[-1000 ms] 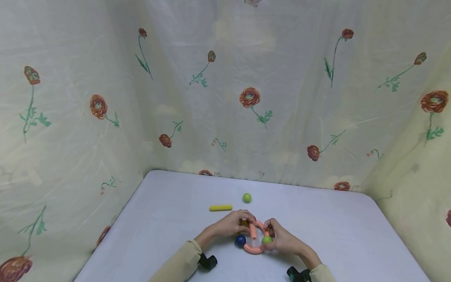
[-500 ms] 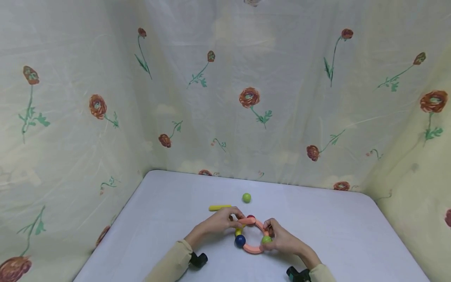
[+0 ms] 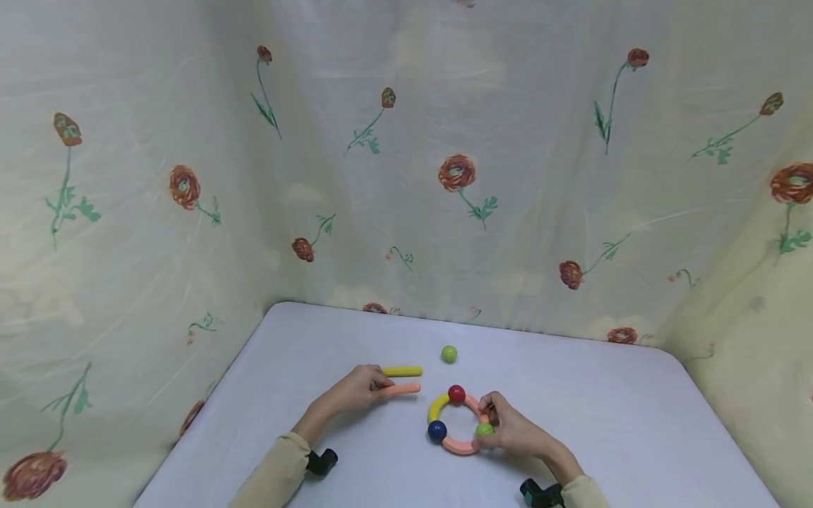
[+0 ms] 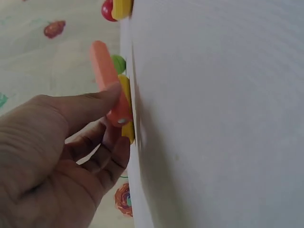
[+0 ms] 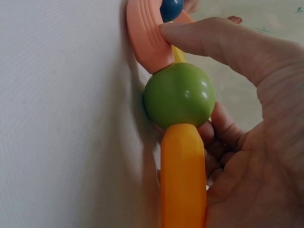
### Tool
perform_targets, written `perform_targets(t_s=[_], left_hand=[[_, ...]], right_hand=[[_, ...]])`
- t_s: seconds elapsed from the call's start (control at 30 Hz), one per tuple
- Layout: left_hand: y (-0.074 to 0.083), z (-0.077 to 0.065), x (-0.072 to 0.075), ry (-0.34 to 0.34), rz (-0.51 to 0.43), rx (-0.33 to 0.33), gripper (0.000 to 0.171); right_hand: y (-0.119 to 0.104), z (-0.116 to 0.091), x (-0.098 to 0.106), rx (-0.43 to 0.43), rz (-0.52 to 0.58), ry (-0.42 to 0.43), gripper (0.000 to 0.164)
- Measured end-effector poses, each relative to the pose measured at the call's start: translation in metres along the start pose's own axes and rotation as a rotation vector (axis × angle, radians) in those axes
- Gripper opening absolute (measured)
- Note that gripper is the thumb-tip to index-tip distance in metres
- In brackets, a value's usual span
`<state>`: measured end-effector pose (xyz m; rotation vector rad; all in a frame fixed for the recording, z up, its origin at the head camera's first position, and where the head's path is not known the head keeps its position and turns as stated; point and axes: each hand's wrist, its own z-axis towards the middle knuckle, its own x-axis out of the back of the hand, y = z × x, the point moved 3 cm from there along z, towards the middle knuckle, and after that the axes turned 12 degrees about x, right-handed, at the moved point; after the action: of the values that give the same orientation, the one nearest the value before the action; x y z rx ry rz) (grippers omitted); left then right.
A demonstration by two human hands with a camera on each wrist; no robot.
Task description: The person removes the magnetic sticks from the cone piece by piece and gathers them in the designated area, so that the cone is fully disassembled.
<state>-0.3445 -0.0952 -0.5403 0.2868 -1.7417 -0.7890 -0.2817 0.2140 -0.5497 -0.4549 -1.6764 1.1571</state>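
Note:
My left hand [image 3: 357, 389] pinches a coral toy rod [image 3: 401, 389] between thumb and fingers, just in front of a yellow rod [image 3: 406, 371]. A light metallic dot shows on the coral rod's near end in the left wrist view. To the right, a ring of curved rods and balls lies on the table, with a red ball [image 3: 456, 394], a blue ball [image 3: 437, 431], a yellow curved rod [image 3: 438, 407] and coral curved rods [image 3: 459, 446]. My right hand [image 3: 513, 430] grips the ring around its green ball [image 5: 179, 95]. An orange-yellow rod [image 5: 183, 175] extends from that ball towards the wrist camera.
A loose green ball [image 3: 449, 353] sits farther back, right of the yellow rod. The white table [image 3: 317, 339] ends against a flowered curtain [image 3: 508, 282], which also hangs at both sides. A black wrist camera [image 3: 322, 462] is strapped by the left sleeve.
My left hand has carried the coral rod from above the ring leftwards, towards the yellow rod. The ring's red ball and yellow curve are now uncovered. My right hand keeps its grip.

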Motion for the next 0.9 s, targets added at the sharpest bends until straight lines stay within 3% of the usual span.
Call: perform_targets(t_s=[0.27, 0.33, 0.47, 0.57, 0.63, 0.77, 0.9], left_hand=[[-0.003, 0.002, -0.005, -0.023, 0.048, 0.037, 0.021], [0.0, 0.0, -0.005, 0.003, 0.089, 0.034, 0.028], [0.016, -0.007, -0.011, 0.069, 0.018, 0.058, 0.045], [0.036, -0.012, -0.025, 0.07, -0.12, 0.085, 0.053], [0.051, -0.014, -0.037, 0.039, -0.14, 0.091, 0.061], [0.069, -0.018, -0.061, -0.015, -0.056, 0.106, 0.08], [0.076, -0.017, -0.078, -0.052, 0.013, 0.119, 0.091]], right_hand=[[-0.001, -0.001, -0.001, 0.027, -0.004, -0.01, 0.064], [-0.002, -0.001, -0.001, 0.026, 0.002, -0.009, 0.063], [-0.003, -0.004, 0.002, 0.029, 0.023, -0.017, 0.06], [-0.003, -0.007, 0.008, 0.036, 0.028, -0.054, 0.057], [-0.001, -0.009, 0.013, 0.052, 0.028, -0.086, 0.056], [0.004, -0.013, 0.024, 0.076, 0.033, -0.142, 0.055], [0.008, -0.015, 0.031, 0.074, 0.031, -0.177, 0.05]])
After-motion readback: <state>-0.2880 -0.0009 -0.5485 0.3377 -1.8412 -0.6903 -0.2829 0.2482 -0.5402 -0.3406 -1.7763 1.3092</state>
